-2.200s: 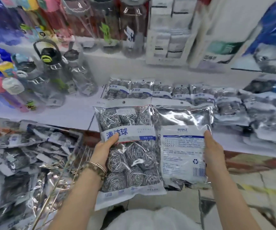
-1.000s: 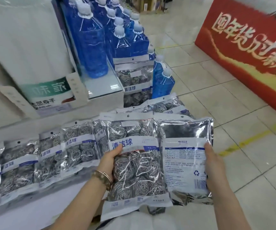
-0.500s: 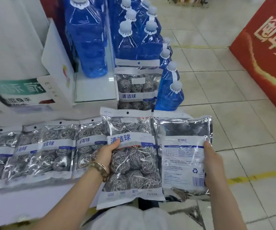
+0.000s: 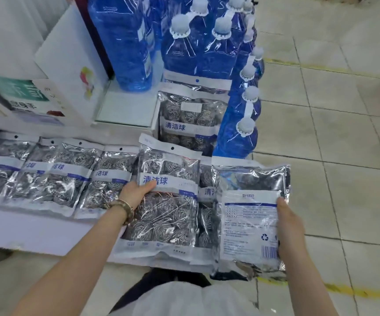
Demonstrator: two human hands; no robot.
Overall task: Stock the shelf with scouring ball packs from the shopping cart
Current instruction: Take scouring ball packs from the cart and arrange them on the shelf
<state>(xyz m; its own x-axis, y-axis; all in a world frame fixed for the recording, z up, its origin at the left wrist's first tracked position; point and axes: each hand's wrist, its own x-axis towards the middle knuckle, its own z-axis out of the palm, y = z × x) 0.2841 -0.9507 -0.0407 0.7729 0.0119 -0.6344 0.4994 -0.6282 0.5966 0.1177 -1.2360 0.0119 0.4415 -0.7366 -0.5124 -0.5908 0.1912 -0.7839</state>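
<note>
At the white shelf, left hand grips a face-up pack, right hand a label-side pack (fingers hidden).

The left hand has lowered its pack, apparently onto the shelf edge.

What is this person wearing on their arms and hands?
No sleeves or gloves: both forearms are bare. At the wrist of the left hand sit a beaded bracelet and a thin metal bangle. The right hand and its wrist wear nothing that shows. A white top shows below.
</note>
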